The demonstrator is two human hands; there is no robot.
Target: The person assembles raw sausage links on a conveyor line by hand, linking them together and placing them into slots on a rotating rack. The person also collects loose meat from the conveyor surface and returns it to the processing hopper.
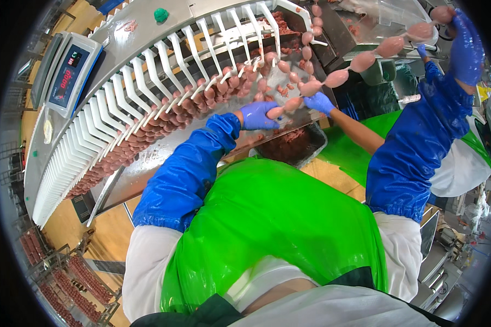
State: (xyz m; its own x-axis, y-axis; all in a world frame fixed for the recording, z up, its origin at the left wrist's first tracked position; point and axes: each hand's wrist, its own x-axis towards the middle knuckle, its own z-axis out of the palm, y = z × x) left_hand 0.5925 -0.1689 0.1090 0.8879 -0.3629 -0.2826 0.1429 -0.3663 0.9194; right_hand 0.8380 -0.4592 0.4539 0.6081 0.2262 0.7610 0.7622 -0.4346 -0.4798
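Steel machinery of a meat plant fills the upper part of the view, with a long curved conveyor (120,71) carrying white plastic hooks (163,87) from which rows of pinkish sausages (163,120) hang. At the far left a weighing scale (71,71) with a red display stands on the steel surface. Below the conveyor sits a dark tray (294,147) holding scraps of meat.

The person wears a green apron (267,223) and blue sleeve covers. The left hand (256,115), in a blue glove, is clasped around the lower end of a string of linked sausages (338,77), just beside the hooks. This string rises across the picture to the upper right, where the right hand (463,43), also gloved in blue, is raised high and grips its other end. Between them another person's gloved hand (319,102) touches the same string near its low end. At the bottom left, racks (71,283) full of sausages are on the floor
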